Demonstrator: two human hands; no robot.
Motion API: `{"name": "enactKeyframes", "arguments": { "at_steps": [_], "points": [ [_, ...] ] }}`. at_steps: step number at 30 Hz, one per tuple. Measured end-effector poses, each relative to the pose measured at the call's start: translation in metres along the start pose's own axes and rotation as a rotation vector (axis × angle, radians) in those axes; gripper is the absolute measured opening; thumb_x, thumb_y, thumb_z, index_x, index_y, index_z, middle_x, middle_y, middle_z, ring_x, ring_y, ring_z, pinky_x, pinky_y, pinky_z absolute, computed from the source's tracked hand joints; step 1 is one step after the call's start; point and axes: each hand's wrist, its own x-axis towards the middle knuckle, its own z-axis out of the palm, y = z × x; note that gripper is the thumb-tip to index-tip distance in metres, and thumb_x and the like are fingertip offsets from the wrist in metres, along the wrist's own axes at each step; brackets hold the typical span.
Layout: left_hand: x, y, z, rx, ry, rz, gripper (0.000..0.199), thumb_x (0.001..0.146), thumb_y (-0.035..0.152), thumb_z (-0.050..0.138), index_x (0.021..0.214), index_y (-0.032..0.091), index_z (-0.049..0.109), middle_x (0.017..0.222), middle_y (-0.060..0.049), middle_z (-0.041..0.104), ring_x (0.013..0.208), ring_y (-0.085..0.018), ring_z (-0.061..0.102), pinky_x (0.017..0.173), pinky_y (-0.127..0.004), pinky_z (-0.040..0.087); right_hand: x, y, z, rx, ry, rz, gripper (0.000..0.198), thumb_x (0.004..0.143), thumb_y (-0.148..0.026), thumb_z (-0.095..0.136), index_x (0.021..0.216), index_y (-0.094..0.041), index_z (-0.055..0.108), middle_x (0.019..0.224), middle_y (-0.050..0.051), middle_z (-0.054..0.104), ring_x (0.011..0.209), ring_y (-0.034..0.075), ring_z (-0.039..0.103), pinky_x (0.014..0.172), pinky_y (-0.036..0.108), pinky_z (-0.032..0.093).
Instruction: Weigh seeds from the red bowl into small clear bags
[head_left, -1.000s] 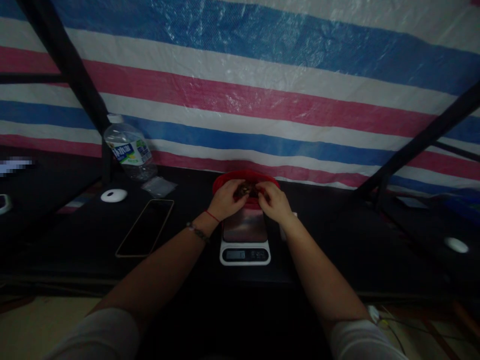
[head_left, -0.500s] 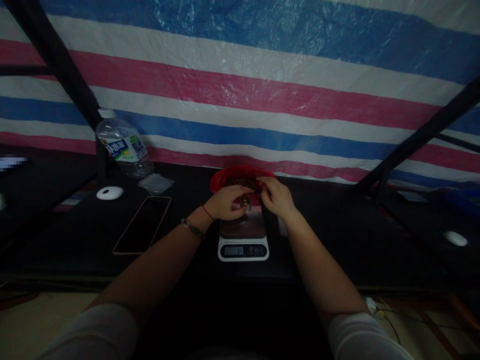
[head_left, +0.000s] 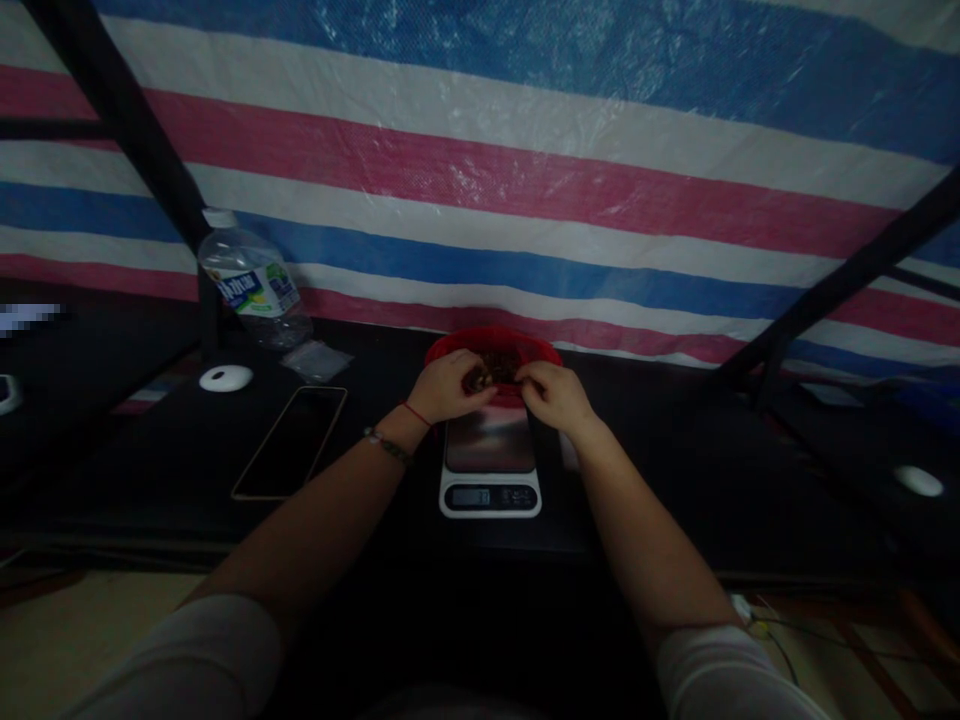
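Note:
A red bowl [head_left: 492, 336] holding small dark brown pieces [head_left: 501, 364] stands at the back of a white digital kitchen scale [head_left: 491, 497], partly over its metal plate [head_left: 491, 442]. My left hand [head_left: 448, 387] is at the bowl's left front, fingers curled around a small cluster of brown and golden bits [head_left: 481, 380]. Whether these bits are loose or in a small clear bag I cannot make out. My right hand [head_left: 555, 395] is at the bowl's right front, its thumb and fingertips pinched together over the rim; what they hold, if anything, is too small to name.
On the black table to the left lie a phone [head_left: 291, 442], a white oval case [head_left: 226, 378] and a clear plastic bag [head_left: 318, 361]. A large plastic bottle [head_left: 259, 285] stands behind them. Striped sheeting [head_left: 525, 180] hangs at the back; a white oval object [head_left: 919, 481] lies far right.
My left hand has moved from above the scale's plate back to the bowl with the bits. My right hand has shifted slightly at the rim. The scale's plate now shows more.

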Motion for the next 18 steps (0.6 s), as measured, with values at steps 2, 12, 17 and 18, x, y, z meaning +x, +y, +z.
{"name": "enactKeyframes", "arguments": {
  "at_steps": [2,12,17,18],
  "points": [
    [0.0,-0.002,0.002,0.007,0.021,-0.055,0.028,0.075,0.042,0.062,0.089,0.018,0.058,0.087,-0.005,0.063,0.082,-0.02,0.06,0.074,-0.031,0.048,0.0,0.001,0.001,-0.001,-0.006,-0.004,0.022,0.077,-0.013,0.048,0.089,-0.019,0.065,0.091,0.005,0.069,0.084,0.019,0.064,0.078,0.029,0.048],
    [0.002,-0.015,0.009,0.03,0.142,-0.17,0.032,0.083,0.036,0.055,0.108,0.015,0.059,0.106,-0.009,0.064,0.103,-0.022,0.058,0.093,-0.035,0.046,0.001,0.003,0.001,-0.009,-0.025,0.005,0.022,0.077,-0.013,0.048,0.09,-0.02,0.065,0.091,0.005,0.069,0.085,0.019,0.064,0.081,0.03,0.048],
    [0.001,-0.016,0.011,0.046,0.135,-0.194,0.037,0.085,0.037,0.053,0.114,0.015,0.057,0.113,-0.01,0.063,0.105,-0.022,0.058,0.095,-0.035,0.046,0.003,0.013,0.005,-0.07,0.007,0.001,0.03,0.077,-0.014,0.052,0.104,-0.018,0.065,0.109,0.009,0.064,0.103,0.023,0.058,0.093,0.036,0.045],
    [0.001,-0.016,0.011,0.048,0.137,-0.196,0.038,0.085,0.037,0.052,0.115,0.015,0.057,0.114,-0.01,0.063,0.106,-0.022,0.058,0.096,-0.034,0.046,0.004,0.016,0.006,-0.071,-0.001,-0.016,0.034,0.076,-0.014,0.053,0.108,-0.017,0.064,0.114,0.01,0.062,0.108,0.024,0.055,0.096,0.038,0.043]
  ]
}}
